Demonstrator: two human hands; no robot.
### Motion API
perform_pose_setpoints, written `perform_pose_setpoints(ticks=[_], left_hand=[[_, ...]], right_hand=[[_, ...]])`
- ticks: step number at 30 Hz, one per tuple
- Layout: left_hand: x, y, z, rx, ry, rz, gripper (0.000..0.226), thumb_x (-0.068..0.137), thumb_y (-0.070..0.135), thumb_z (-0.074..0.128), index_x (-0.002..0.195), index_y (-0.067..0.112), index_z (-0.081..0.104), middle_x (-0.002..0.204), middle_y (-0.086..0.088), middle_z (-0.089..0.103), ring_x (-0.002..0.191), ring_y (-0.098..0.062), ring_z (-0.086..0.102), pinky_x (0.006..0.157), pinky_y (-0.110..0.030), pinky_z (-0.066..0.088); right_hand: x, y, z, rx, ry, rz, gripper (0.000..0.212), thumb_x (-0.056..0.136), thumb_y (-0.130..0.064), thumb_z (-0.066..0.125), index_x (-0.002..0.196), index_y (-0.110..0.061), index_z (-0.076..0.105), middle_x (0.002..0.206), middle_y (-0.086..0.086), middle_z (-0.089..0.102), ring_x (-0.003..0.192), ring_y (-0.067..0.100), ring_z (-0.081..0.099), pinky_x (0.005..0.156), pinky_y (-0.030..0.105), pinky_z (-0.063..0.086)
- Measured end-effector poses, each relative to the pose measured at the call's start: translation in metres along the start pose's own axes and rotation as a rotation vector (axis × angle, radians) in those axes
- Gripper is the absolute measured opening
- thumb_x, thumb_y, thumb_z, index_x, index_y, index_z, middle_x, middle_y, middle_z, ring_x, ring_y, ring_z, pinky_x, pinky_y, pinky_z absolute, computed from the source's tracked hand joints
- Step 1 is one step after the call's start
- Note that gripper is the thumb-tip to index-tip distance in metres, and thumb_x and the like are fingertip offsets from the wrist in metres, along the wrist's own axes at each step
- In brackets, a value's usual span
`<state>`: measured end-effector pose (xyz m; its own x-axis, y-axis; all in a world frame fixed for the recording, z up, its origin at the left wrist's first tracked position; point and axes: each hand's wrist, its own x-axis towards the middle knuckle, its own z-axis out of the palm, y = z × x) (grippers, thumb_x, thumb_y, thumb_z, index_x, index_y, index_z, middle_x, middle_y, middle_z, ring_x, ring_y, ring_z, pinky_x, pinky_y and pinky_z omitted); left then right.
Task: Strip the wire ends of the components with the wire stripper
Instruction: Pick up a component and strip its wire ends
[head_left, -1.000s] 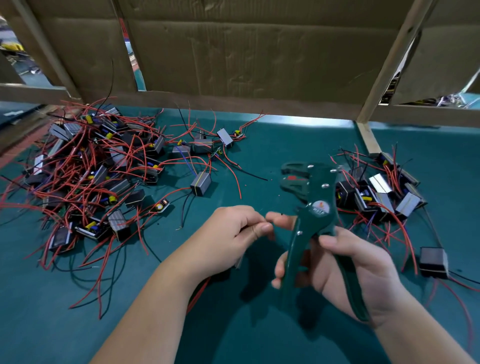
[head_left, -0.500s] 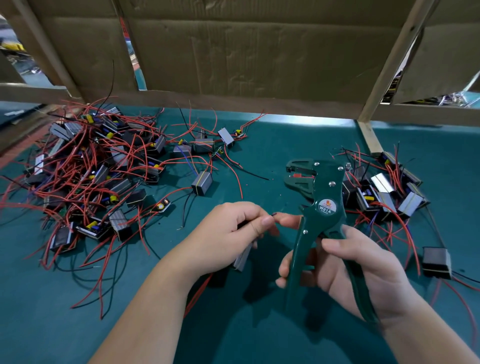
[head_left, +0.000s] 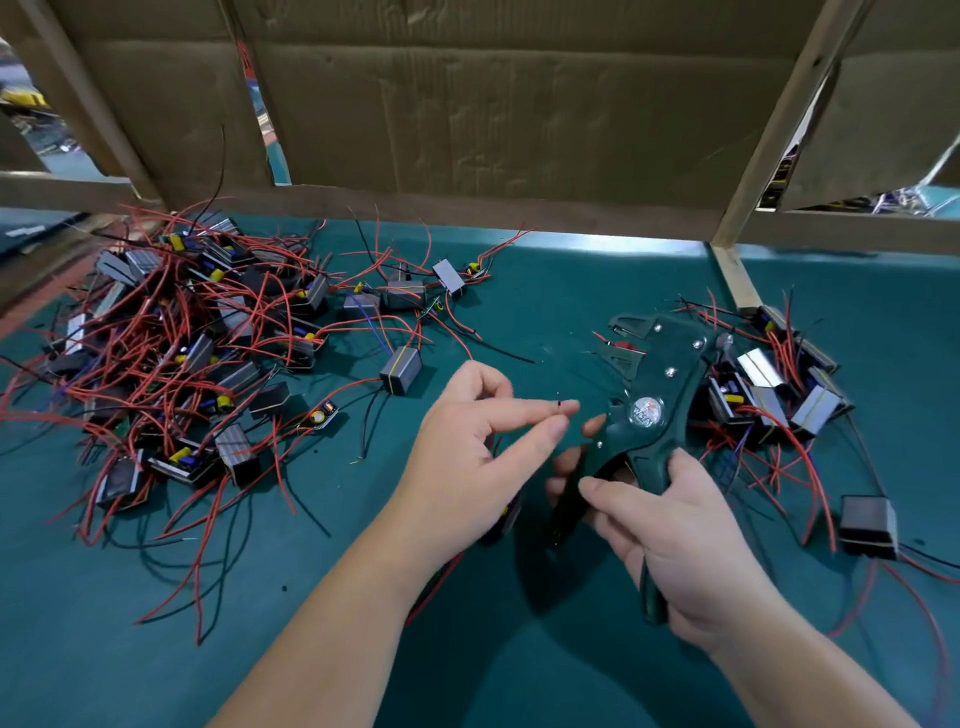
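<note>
Bare teal felt tabletop (head_left: 519, 649) is left ahead of and below the dark green metal wire stripper (head_left: 649, 410), which is gripped by its handles in the right hand (head_left: 685, 540). Just to its left, a small grey boxed component (head_left: 508, 517) is held under the left hand (head_left: 467, 457), forefinger and thumb stretched out. Since half a second ago, the stripper's head has been drawn away from those fingertips. A large heap of red-wired components (head_left: 182, 338) is spread far to its left, a smaller heap (head_left: 769, 395) just to its right, and a brown cardboard wall (head_left: 493, 104) behind it.

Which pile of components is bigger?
The left pile, a wide tangle of red wires holding many more components than the small right pile behind the stripper.
</note>
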<state>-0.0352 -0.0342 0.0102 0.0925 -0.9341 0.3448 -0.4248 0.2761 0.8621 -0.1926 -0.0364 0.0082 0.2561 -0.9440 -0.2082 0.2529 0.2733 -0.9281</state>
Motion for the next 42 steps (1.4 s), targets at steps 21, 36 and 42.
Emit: perform_pose_setpoints(ticks=[21, 36, 42], left_hand=[[0.0, 0.004, -0.004, -0.513, -0.056, -0.251, 0.003, 0.073, 0.014, 0.072, 0.073, 0.017, 0.072, 0.074, -0.007, 0.074, 0.071, -0.02, 0.072, 0.063, -0.026, 0.056], [0.003, 0.0, -0.038, -0.225, -0.19, -0.166, 0.004, 0.07, 0.013, 0.07, 0.066, 0.013, 0.068, 0.063, -0.007, 0.071, 0.056, -0.012, 0.065, 0.059, -0.019, 0.053], [0.005, -0.003, -0.056, -0.332, -0.032, -0.099, 0.013, 0.074, 0.005, 0.062, 0.065, 0.013, 0.066, 0.06, -0.006, 0.069, 0.055, -0.016, 0.068, 0.057, -0.022, 0.055]], right_hand=[[0.003, -0.008, -0.002, 0.258, 0.052, -0.081, 0.03, 0.086, 0.009, 0.052, 0.113, -0.004, 0.054, 0.1, 0.023, 0.071, 0.087, 0.035, 0.071, 0.077, 0.043, 0.059], [-0.001, -0.011, 0.003, -0.455, 0.132, -0.17, 0.045, 0.081, -0.006, 0.07, 0.095, -0.048, 0.062, 0.112, 0.007, 0.066, 0.103, 0.02, 0.064, 0.098, 0.044, 0.047], [0.004, -0.013, -0.003, -0.345, 0.164, -0.136, 0.032, 0.085, 0.002, 0.065, 0.093, -0.029, 0.065, 0.092, 0.013, 0.072, 0.089, 0.025, 0.07, 0.091, 0.053, 0.052]])
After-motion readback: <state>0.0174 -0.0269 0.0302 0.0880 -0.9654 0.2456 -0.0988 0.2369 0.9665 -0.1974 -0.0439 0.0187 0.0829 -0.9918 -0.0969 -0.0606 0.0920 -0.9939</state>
